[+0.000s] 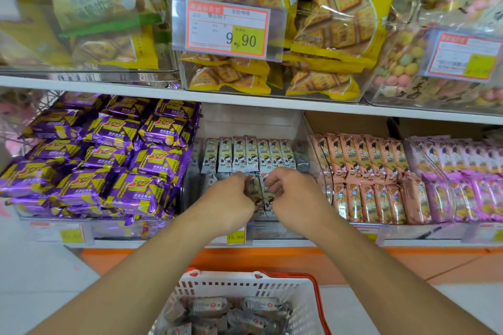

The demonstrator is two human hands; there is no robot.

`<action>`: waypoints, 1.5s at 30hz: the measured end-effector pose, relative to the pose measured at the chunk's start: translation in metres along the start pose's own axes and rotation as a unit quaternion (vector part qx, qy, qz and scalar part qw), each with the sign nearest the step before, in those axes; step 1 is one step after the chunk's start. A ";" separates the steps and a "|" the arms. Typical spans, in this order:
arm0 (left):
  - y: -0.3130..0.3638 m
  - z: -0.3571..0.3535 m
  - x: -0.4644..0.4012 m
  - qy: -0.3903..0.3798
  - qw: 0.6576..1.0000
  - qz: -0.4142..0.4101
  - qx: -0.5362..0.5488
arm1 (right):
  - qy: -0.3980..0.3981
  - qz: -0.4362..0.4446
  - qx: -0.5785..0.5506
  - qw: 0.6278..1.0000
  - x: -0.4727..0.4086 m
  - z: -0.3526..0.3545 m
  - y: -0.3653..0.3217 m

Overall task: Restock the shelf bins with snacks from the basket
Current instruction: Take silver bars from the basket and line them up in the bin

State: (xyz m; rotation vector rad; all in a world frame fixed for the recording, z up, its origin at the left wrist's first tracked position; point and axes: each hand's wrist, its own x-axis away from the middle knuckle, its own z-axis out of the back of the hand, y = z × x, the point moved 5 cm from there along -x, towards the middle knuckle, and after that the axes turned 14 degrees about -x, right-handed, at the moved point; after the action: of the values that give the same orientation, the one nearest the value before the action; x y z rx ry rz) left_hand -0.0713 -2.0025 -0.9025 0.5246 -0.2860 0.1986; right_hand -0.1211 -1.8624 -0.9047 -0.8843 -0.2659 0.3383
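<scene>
Reaching into the clear middle bin (304, 128), both my hands work the front row of white snack packs (257, 193). My left hand (231, 198) has its fingers curled onto the packs from the left; my right hand (288, 193) pinches them from the right. The two hands sit close together, a narrow strip of packs showing between them. I cannot tell how many packs each hand grips.

Just beyond my fingertips a back row of the same white packs (245, 155) stands upright, packed edge to edge. Left of my left hand lies a heap of purple packs (109, 155). Right of my right hand stand peach packs (364, 171), then pink packs (462, 185) farther right. Above my hands, on the upper shelf, are yellow cracker bags (321, 35) and a price tag (226, 27) reading 9.90.

Below my forearms sits the white basket (245, 284), red-rimmed, holding greyish wrapped snacks (231, 313).
</scene>
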 end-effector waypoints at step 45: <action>-0.026 0.004 0.009 0.057 0.843 0.081 0.529 | -0.031 0.021 -0.214 0.976 0.017 -0.003 -0.036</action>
State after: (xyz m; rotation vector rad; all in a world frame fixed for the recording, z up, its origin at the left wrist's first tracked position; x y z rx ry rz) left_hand -0.0569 -2.0257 -0.9090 1.5877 -0.0764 0.5601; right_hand -0.0980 -1.8788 -0.8771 -1.3063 -0.3875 0.3538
